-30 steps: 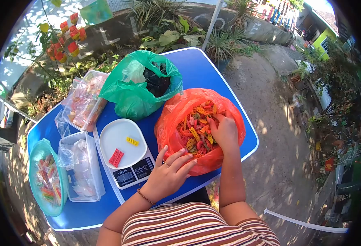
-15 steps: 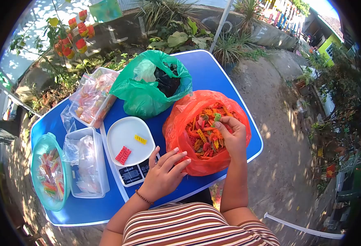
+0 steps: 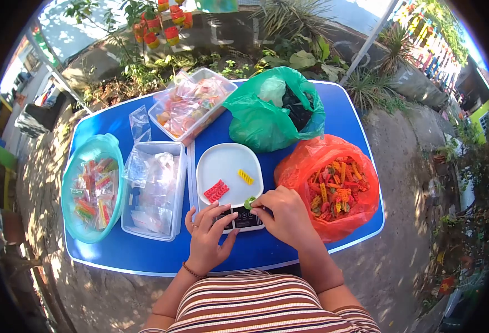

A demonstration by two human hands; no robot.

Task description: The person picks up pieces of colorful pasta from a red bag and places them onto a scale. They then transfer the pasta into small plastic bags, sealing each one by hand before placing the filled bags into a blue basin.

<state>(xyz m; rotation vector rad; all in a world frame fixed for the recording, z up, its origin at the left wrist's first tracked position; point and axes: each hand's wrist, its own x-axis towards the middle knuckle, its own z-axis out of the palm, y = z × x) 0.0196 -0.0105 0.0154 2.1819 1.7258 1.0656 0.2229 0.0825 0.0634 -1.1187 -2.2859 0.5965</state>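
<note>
Between the thumb and fingers of my right hand [image 3: 285,215] is a small green snack piece [image 3: 250,203], at the front right edge of the white scale plate [image 3: 229,154]. A pink ridged snack piece [image 3: 216,191] and a yellow spiral one [image 3: 245,177] lie on that plate. My left hand [image 3: 210,236] hovers at the front of the kitchen scale [image 3: 248,220], its fingers spread and holding nothing; it partly covers the display. To the right, an orange plastic bag [image 3: 294,166] stands open, full of red, orange and yellow snack pieces [image 3: 336,188].
A green plastic bag [image 3: 255,125] stands behind the scale. On the left are a clear tub of plastic bags [image 3: 180,216], a teal basin [image 3: 69,205] of filled packets and a filled clear container [image 3: 222,99]. All rest on a blue table [image 3: 144,258].
My right hand has carried the green snack piece from the orange bag leftward to the scale. My left hand has moved off the bag's side to the scale's front. The view has turned leftward.
</note>
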